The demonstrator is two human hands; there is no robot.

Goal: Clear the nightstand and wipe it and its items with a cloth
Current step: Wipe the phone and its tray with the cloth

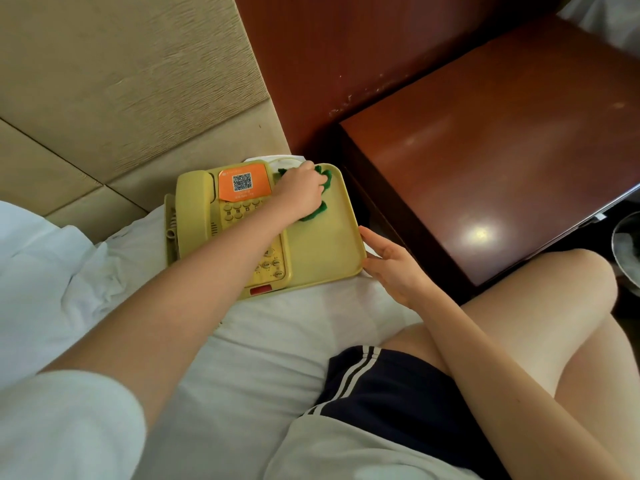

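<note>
We see a dark green cloth, bunched up, on the yellow tray beside the phone, all sitting on the bed. Left grip is curled over it, pressing down; right grip, fingers straight, rests on the tray's corner.

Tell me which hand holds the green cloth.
The left hand, gripping the green cloth on the yellow tray; the right hand only touches the tray's edge, fingers straight.
</note>
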